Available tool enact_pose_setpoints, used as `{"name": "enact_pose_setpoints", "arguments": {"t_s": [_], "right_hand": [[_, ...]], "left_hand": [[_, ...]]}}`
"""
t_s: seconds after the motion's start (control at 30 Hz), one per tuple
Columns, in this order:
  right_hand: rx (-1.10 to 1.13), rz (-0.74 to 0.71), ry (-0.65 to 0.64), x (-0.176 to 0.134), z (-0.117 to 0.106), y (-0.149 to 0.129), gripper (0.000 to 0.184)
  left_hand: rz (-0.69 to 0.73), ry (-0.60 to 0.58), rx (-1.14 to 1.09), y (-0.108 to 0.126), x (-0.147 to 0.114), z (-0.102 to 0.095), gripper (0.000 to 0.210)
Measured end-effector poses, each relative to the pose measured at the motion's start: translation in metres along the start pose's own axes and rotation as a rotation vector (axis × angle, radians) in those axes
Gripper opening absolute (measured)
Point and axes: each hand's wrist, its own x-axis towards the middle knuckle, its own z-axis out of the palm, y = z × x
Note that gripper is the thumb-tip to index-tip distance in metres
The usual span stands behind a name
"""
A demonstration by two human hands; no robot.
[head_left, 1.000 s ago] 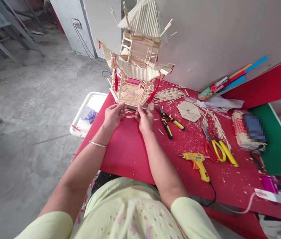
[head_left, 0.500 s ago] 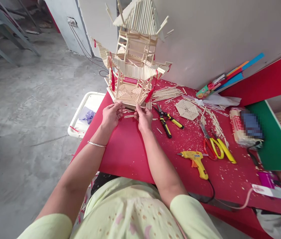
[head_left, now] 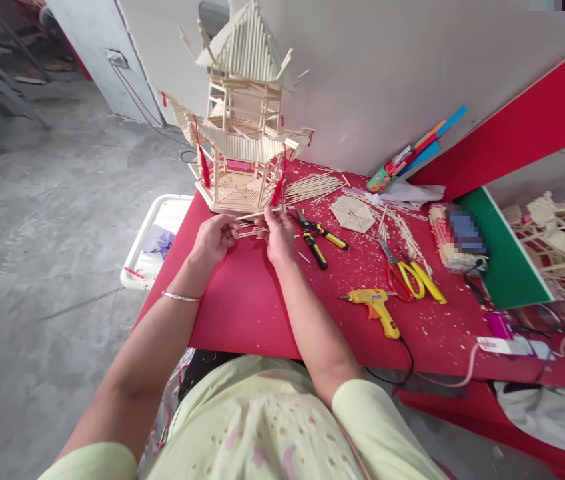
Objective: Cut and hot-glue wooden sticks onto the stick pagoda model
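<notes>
Left fingers (head_left: 230, 225), right fingers (head_left: 270, 219): pinching thin stick (head_left: 251, 215) | its left end unclear | pagoda (head_left: 245, 144): far side hidden

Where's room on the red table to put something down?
Biggest bare patch: the red table between the left forearm and right forearm. A smaller one lies between the right forearm and glue gun. Crowded: right of the stick tower, with loose sticks and pliers.

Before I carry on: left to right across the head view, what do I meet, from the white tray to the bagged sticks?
White tray → left hand → thin wooden stick → right hand → black-and-yellow pliers → yellow hot glue gun → bagged sticks.
</notes>
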Motion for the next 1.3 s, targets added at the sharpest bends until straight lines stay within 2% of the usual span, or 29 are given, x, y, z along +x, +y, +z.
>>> {"name": "enact_pose_setpoints", "arguments": {"t_s": [0.07,0.13,0.23,0.3,0.37,0.5,0.6,0.73,0.9,1.1,1.2,1.3], "right_hand": [[-0.045,-0.016,0.058,0.006,-0.011,-0.005,0.036],[-0.163,-0.008,0.104,0.015,-0.024,-0.013,0.034],[-0.551,-0.068,0.125,0.032,-0.045,-0.033,0.034],[-0.886,-0.226,0.179,0.045,-0.054,-0.050,0.037],[-1.153,-0.342,0.189,0.059,-0.056,-0.065,0.039],[-1.531,-0.257,-0.003,0.090,-0.045,-0.077,0.031],[-1.720,-0.263,-0.054,0.114,-0.046,-0.079,0.029],[-1.859,-0.284,-0.153,0.144,-0.068,-0.092,0.035],[-2.002,-0.372,-0.463,0.176,-0.096,-0.115,0.033],[-2.125,-0.467,-0.711,0.201,-0.093,-0.117,0.032],[-2.163,-0.509,-0.760,0.204,-0.088,-0.109,0.034],[-2.187,-0.528,-0.727,0.200,-0.087,-0.104,0.035]], "left_hand": [[0.035,-0.115,0.158,-0.008,-0.004,0.003,0.027],[0.130,-0.148,0.386,-0.018,-0.007,0.006,0.030],[0.370,-0.075,0.779,-0.032,-0.007,0.010,0.020],[0.497,-0.021,0.981,-0.038,-0.006,0.012,0.017],[0.557,0.013,1.100,-0.042,-0.004,0.014,0.017],[0.617,0.019,1.176,-0.047,-0.001,0.018,0.016],[0.636,0.030,1.217,-0.051,0.002,0.021,0.017],[0.651,0.031,1.282,-0.056,0.008,0.025,0.020],[0.617,0.053,1.236,-0.054,0.009,0.026,0.018],[0.540,0.082,1.291,-0.048,0.005,0.031,0.020],[0.527,0.095,1.287,-0.047,0.004,0.033,0.020],[0.528,0.105,1.262,-0.047,0.004,0.033,0.019]]}}
